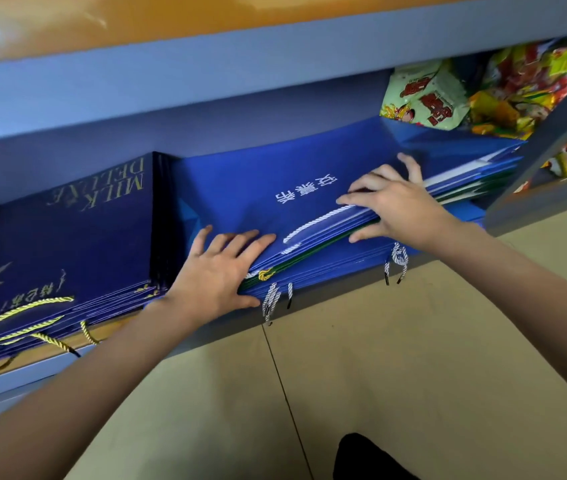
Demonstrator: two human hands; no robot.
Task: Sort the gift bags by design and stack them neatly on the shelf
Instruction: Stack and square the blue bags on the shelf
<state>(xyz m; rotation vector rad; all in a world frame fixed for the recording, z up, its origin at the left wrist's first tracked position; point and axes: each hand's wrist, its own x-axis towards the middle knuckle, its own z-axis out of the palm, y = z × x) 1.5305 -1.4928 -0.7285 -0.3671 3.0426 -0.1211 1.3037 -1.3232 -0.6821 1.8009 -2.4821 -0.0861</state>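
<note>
Head view: a stack of bright blue gift bags [275,188] lies flat on the shelf [344,292], beside a stack of navy gift bags [67,244]. Left hand [219,271] rests flat on its near corner with straight fingers, thumb under the upper bags. Right hand [389,206] has spread fingers on top, thumb beneath the top layers.
</note>
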